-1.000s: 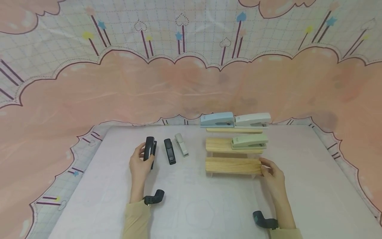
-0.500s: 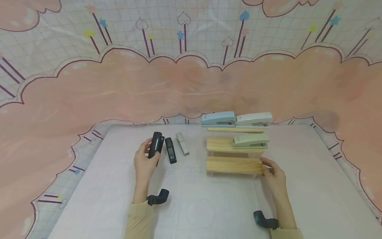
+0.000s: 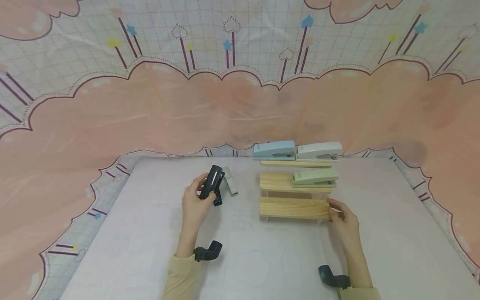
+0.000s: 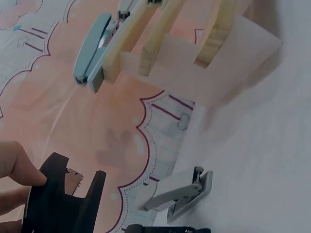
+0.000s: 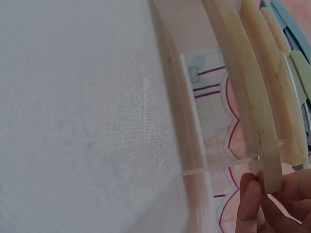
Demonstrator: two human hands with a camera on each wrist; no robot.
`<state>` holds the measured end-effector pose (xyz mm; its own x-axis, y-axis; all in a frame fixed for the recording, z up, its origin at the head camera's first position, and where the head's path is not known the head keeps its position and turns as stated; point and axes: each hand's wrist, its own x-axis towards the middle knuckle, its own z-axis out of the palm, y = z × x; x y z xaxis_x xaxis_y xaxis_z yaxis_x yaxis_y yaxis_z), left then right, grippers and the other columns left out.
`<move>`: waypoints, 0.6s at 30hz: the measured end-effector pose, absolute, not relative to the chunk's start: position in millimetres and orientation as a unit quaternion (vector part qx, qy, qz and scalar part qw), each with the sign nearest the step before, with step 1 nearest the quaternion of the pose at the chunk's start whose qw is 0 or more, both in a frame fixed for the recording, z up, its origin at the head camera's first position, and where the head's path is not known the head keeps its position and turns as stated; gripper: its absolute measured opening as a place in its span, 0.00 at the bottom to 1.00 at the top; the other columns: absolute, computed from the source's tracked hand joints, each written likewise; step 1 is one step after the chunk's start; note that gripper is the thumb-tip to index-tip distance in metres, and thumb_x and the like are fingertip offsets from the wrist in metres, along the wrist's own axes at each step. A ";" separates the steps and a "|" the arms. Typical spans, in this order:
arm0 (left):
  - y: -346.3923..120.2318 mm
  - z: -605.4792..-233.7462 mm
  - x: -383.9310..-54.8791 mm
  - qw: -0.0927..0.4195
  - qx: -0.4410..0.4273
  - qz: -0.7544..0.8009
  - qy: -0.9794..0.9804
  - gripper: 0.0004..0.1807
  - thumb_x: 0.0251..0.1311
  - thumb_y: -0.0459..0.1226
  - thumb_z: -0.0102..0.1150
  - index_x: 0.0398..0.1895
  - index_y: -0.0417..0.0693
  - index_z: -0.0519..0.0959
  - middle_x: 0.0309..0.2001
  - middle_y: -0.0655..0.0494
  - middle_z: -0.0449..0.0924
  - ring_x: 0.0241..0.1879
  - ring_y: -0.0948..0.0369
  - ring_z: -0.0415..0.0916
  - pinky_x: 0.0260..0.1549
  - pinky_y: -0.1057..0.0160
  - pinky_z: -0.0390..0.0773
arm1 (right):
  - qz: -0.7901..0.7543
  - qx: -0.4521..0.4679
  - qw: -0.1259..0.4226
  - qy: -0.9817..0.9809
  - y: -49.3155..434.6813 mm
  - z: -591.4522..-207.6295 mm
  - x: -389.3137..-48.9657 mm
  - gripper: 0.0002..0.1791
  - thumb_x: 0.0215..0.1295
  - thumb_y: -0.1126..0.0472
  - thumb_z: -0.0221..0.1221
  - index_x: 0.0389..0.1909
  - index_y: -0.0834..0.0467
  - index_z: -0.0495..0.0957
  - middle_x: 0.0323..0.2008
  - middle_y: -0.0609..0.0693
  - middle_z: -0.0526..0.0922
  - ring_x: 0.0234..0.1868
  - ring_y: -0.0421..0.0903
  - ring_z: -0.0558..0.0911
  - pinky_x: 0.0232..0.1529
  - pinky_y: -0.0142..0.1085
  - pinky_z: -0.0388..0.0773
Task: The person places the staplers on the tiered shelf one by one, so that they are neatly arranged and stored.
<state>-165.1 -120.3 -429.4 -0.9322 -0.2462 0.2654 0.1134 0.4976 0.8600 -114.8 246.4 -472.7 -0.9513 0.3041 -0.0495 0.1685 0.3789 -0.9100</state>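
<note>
My left hand [image 3: 196, 204] grips a large black stapler [image 3: 212, 182] in the air, left of the shelf. Below it a smaller black stapler [image 3: 218, 202] lies on the table, mostly covered by the held one in the head view. Just right of that lies a small pale grey stapler [image 3: 230, 183]. With its thumb and fingers, my right hand [image 3: 344, 223] pinches the right end of the lowest wooden board [image 3: 292, 207] of a three-step shelf. In the right wrist view, the fingers [image 5: 250, 199] sit on both sides of that board's end.
On the top step stand a light blue stapler [image 3: 274, 151] and a white stapler [image 3: 318, 151], end to end. A pale green stapler [image 3: 315, 178] occupies the right half of the middle step [image 3: 275, 181]. Behind the white table [image 3: 247, 258] hangs a patterned cloth [image 3: 225, 108].
My left hand has carried the large black stapler to the right, from beside the smaller black one to over it, tilting it rightward. The right hand stays at the board's end.
</note>
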 end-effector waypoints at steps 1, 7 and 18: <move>-118.2 -429.9 -164.7 0.176 0.037 -0.502 -0.846 0.31 0.46 0.26 0.59 0.59 0.47 0.75 0.52 0.42 0.81 0.45 0.52 0.70 0.38 0.63 0.65 | 0.540 -0.143 0.063 -0.827 246.4 -472.9 -114.7 0.20 0.72 0.65 0.46 0.62 0.64 0.69 0.61 0.62 0.74 0.36 0.20 0.72 0.38 0.16 0.73; -102.4 -434.6 -162.7 0.154 0.015 -0.512 -0.845 0.30 0.46 0.27 0.61 0.58 0.49 0.76 0.51 0.46 0.81 0.47 0.54 0.70 0.40 0.63 0.65 | 0.535 -0.145 0.074 -0.829 249.4 -474.3 -112.8 0.20 0.71 0.64 0.47 0.62 0.63 0.70 0.60 0.63 0.74 0.36 0.19 0.72 0.38 0.17 0.73; -83.4 -431.4 -156.0 0.140 -0.024 -0.501 -0.854 0.29 0.46 0.28 0.62 0.57 0.51 0.77 0.49 0.47 0.81 0.48 0.52 0.73 0.43 0.57 0.71 | 0.540 -0.132 0.072 -0.828 248.4 -475.8 -112.5 0.20 0.72 0.64 0.47 0.62 0.64 0.70 0.60 0.64 0.74 0.36 0.20 0.72 0.38 0.17 0.73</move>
